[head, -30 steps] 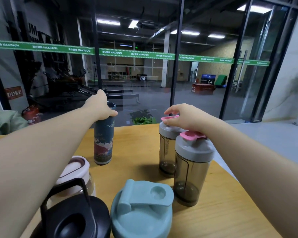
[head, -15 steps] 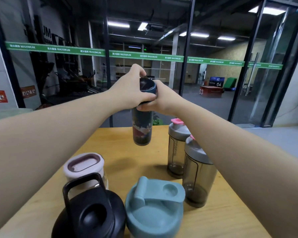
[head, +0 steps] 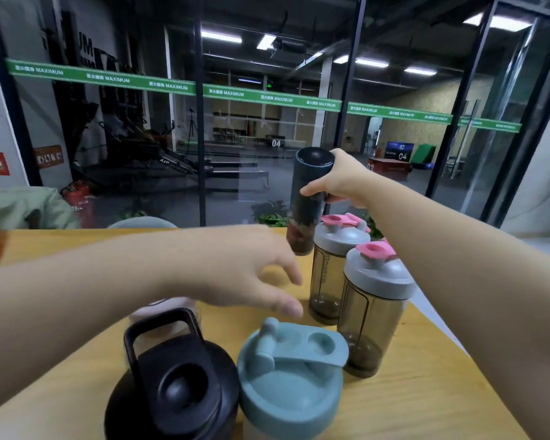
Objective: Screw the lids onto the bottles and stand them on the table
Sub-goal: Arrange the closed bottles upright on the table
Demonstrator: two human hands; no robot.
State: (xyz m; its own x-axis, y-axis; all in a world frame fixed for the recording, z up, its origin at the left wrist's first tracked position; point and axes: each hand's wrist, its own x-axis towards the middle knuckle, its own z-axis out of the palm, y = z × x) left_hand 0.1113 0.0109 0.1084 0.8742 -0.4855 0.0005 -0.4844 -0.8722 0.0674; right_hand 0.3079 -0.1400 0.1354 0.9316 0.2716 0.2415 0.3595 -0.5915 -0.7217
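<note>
While the right hand (head: 340, 182) gripped the dark blue flask (head: 308, 198) around its upper body, thumb across the front and fingers wrapped behind, the flask hung in the air, tilted slightly, its lid on top and its base over the far part of the wooden table (head: 426, 392). Whether that base touched anything could not be told, since its lower end sat just behind and to the left of the rear grey-lidded shaker (head: 337, 268). The printed pattern on the lower part of the flask was too smeared to read.

The left hand (head: 248, 268) hovered above the table with its fingers loosely spread and pointing down, holding nothing; motion blur softened its outline. Beneath that forearm a pale pink-lidded jar (head: 162, 308) was almost wholly hidden, only a sliver of its lid showing.

Two smoky translucent shakers with grey lids and pink flip caps stood upright just beside each other on the right, the nearer one (head: 375, 306) partly covering the rear one. At the front edge a black jug (head: 172, 382) with a loop handle and a teal-lidded shaker (head: 292, 376) stood touching or nearly so, both cut off by the bottom of the view, so that their bodies were hardly visible.
</note>
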